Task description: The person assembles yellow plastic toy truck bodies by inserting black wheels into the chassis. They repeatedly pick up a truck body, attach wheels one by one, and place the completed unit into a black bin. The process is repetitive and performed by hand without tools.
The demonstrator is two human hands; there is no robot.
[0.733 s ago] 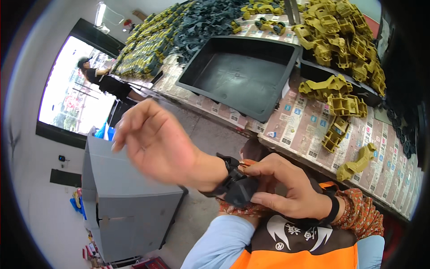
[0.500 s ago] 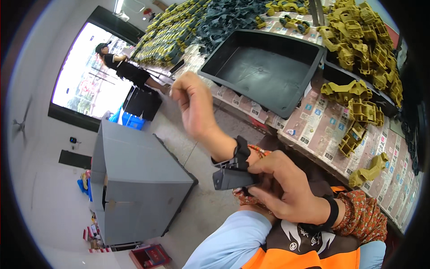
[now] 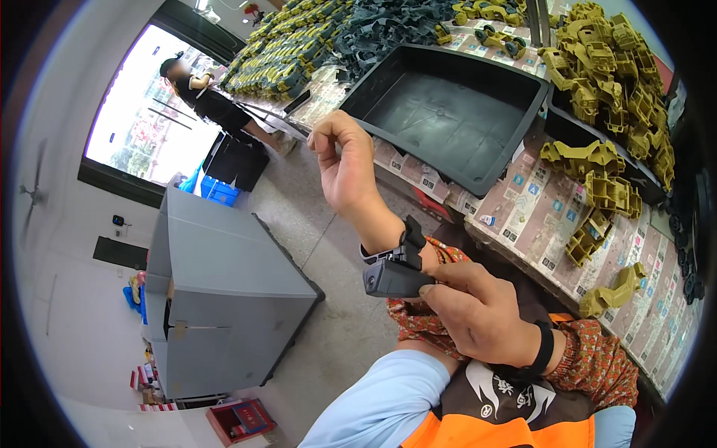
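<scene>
My left hand (image 3: 348, 160) is raised with its fingers curled in, and nothing shows in them. A small black wrist camera (image 3: 392, 279) sits on the inner side of that wrist, held by a black strap (image 3: 412, 233). My right hand (image 3: 478, 310) grips the camera's near end between thumb and bent fingers; part of that grip is hidden. Beyond my left hand, a black plastic tray (image 3: 448, 97) lies on the table with bare inner walls and bottom. Orange floral sleeve covers (image 3: 594, 362) reach to both my wrists, and a black band (image 3: 544, 349) circles the right one.
Olive-yellow plastic parts (image 3: 612, 82) heap up in a bin at the right, with several loose ones (image 3: 590, 160) on the patterned table (image 3: 515, 224). Dark and yellow parts (image 3: 291, 52) cover the far end. A grey cabinet (image 3: 224, 284) stands left; a person (image 3: 216, 108) is farther back.
My left forearm has shifted slightly right and turned, so the camera's lens end shows more. My right thumb and fingers have closed more tightly against the camera.
</scene>
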